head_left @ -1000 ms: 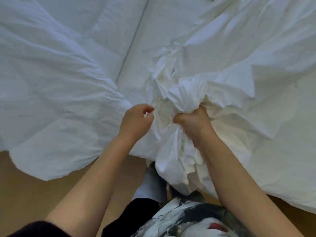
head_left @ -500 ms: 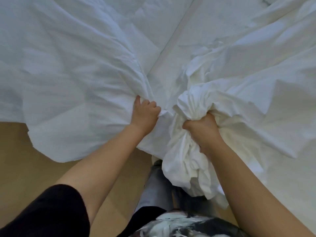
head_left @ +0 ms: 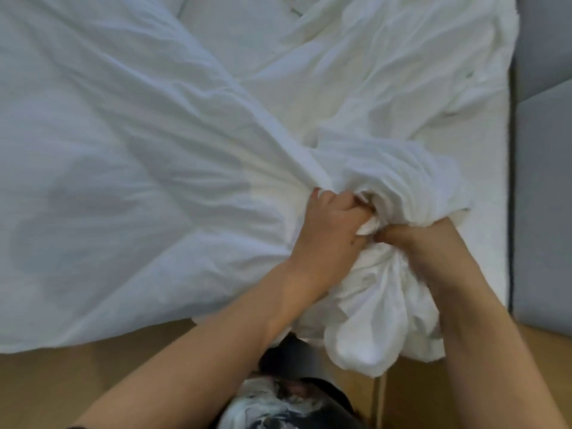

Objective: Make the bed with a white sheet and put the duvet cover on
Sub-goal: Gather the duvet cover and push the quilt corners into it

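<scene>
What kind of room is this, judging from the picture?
Most likely a bedroom. Crumpled white bedding covers a wide mattress, a grey panel, perhaps a headboard, stands along its right edge, and the floor is light wood.

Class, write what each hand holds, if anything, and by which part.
Both grip the white bedding at its bunched edge: the left hand pinches a fold, the right hand clutches the gathered neck above the hanging end.
</scene>
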Available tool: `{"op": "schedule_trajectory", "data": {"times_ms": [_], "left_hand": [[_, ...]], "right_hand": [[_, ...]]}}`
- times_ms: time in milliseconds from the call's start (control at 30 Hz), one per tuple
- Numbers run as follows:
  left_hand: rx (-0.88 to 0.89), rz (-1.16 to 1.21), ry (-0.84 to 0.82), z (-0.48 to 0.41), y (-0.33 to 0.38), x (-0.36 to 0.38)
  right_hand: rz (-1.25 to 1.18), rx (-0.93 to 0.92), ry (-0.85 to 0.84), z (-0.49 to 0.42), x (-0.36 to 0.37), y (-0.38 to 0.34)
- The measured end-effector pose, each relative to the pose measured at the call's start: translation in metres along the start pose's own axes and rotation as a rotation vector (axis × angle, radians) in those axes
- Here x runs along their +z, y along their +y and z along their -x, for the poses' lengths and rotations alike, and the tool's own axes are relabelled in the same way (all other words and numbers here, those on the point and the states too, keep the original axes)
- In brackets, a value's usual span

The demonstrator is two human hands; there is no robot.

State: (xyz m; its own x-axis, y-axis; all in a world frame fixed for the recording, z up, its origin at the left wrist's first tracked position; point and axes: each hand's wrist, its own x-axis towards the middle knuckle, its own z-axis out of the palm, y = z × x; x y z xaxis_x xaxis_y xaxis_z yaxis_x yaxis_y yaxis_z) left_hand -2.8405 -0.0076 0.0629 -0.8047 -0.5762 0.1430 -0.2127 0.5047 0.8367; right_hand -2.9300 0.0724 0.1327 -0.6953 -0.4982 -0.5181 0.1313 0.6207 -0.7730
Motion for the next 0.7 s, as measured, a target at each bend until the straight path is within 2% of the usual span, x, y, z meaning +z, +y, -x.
{"op": "schedule_trajectory", "data": {"times_ms": [100, 167, 267, 333, 400, 467, 567, 600, 667, 700], "left_hand": [[0.062, -0.056, -0.130, 0.010, 0.028, 0.037], [0.100, -0.219, -0.214, 0.020, 0.038, 0.057], [0.050, -0.540, -0.323, 0.028, 0.041, 0.073], [0.027, -0.603, -0.373, 0.036, 0.032, 0.075], [-0.054, -0.450, -0.465, 0.041, 0.019, 0.075], [-0.118, -0.254, -0.472, 0.045, 0.010, 0.074], [-0.408, 0.050, -0.422, 0.043, 0.007, 0.072], [-0.556, 0.215, -0.409, 0.043, 0.005, 0.071], [-0.829, 0.738, -0.392, 0.040, 0.001, 0.064], [-0.891, 0.993, -0.388, 0.041, -0.003, 0.059]], "right_hand": [[0.031, 0.035, 0.108, 0.017, -0.042, 0.024], [-0.010, 0.082, 0.161, 0.028, -0.059, 0.044], [-0.072, 0.112, 0.208, 0.038, -0.062, 0.070], [-0.102, 0.130, 0.182, 0.036, -0.055, 0.081], [-0.114, 0.129, 0.147, 0.031, -0.049, 0.087], [-0.102, 0.133, 0.098, 0.023, -0.042, 0.088], [-0.083, 0.129, -0.004, 0.011, -0.029, 0.085], [-0.072, 0.119, -0.032, 0.007, -0.025, 0.084], [-0.071, 0.130, -0.105, -0.002, -0.018, 0.081], [-0.077, 0.147, -0.151, -0.006, -0.015, 0.079]]}}
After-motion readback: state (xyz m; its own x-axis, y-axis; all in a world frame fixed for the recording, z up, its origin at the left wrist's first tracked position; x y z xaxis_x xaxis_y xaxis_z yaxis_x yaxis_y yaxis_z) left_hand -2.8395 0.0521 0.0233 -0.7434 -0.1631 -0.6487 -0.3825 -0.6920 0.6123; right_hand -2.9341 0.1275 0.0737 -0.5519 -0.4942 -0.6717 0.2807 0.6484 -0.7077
